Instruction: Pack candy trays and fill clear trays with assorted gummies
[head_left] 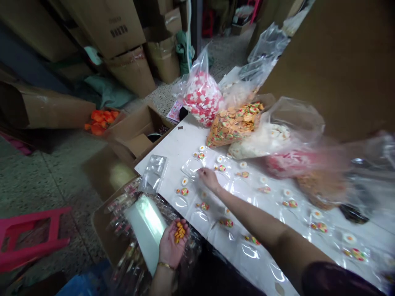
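My left hand (170, 248), palm up and cupped, holds a small heap of orange pieces (180, 231) below the table's near edge. My right hand (209, 179) reaches across the white table (173, 164), fingers drawn together over a clear plastic blister tray (189, 167). Whatever is between those fingertips is too small to make out. Clear trays lie in rows on the table. Many carry a white egg-like disc (184, 181), a round pizza-like piece (184, 191) and a small orange piece (178, 191). A stack of clear trays (156, 166) sits at the left corner.
Along the far side stand plastic bags of red-and-white pieces (203, 98), orange slices (234, 123), white pieces (262, 142) and pink pieces (291, 161). Left of the table are an open carton (129, 123), a box of packed goods (101, 224) and a pink stool (33, 234).
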The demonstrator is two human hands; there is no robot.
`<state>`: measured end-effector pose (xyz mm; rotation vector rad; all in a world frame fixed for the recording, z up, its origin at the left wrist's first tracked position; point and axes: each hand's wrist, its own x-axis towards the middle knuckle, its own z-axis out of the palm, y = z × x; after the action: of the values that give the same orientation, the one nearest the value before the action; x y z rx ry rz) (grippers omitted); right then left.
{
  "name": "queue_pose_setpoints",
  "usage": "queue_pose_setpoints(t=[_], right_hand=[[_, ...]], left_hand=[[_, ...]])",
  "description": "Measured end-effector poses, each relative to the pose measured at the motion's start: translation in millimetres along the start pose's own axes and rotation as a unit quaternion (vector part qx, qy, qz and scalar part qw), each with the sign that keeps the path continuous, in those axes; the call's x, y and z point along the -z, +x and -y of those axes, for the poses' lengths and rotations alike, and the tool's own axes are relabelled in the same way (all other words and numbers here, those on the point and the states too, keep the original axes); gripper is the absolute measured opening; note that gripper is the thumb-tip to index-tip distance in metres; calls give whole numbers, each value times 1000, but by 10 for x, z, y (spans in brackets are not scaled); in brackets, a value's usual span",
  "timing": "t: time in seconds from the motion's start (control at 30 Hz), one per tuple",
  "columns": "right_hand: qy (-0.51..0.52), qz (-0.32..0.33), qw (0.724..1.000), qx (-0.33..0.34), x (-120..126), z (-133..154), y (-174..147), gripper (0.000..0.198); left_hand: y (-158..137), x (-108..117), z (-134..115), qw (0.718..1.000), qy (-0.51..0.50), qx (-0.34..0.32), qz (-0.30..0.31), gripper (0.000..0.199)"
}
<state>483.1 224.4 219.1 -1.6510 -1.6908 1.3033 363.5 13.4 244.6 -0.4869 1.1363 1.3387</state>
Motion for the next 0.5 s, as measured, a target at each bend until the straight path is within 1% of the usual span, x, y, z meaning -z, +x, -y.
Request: queue_pose_setpoints(t=[0.07,0.1,0.13,0.17,0.2,0.23,0.27,0.3,0.33,0.37,0.4,0.43,0.5], right_hand=[[106,40,993,-36,-101,-59,-632,29],[135,40,989,-46,-169,-82,-933,33],[183,34,981,-60,-240,-96,-1199,35],[308,42,946,-89,-305,-103,-1415,34],[411,58,903,-115,-354,-106,-1571,35],[478,53,867,-134,-374,-110,-1667,35],[524,56,837,-145,-358,-122,-1710,34],[551,52,820,-150,-301,-144,-1715,33],[562,38,813,-147,-205,-177,-1699,32],[564,15,814,-137,-77,-220,-1677,29],[560,-24,820,-120,76,-266,-1660,28],[547,-71,829,-94,247,-312,-1655,28],[473,-154,868,-16,635,-392,-1692,33]], left_hand=[[-7,-177,45,998,33,-49,11,8],[-20,-265,93,993,75,-88,23,9],[-40,-347,156,981,135,-132,37,8],[-66,-420,231,961,206,-176,54,6],[-99,-484,314,934,276,-215,73,8],[-137,-541,401,904,339,-244,96,13],[-177,-596,490,875,390,-259,124,19],[-222,-653,579,850,429,-263,158,25],[-273,-714,671,829,455,-261,194,30],[-333,-782,764,812,472,-254,231,35],[-402,-855,861,798,483,-245,267,40],[-482,-932,959,785,487,-234,302,44],[-662,-1091,1152,769,482,-217,360,51]])
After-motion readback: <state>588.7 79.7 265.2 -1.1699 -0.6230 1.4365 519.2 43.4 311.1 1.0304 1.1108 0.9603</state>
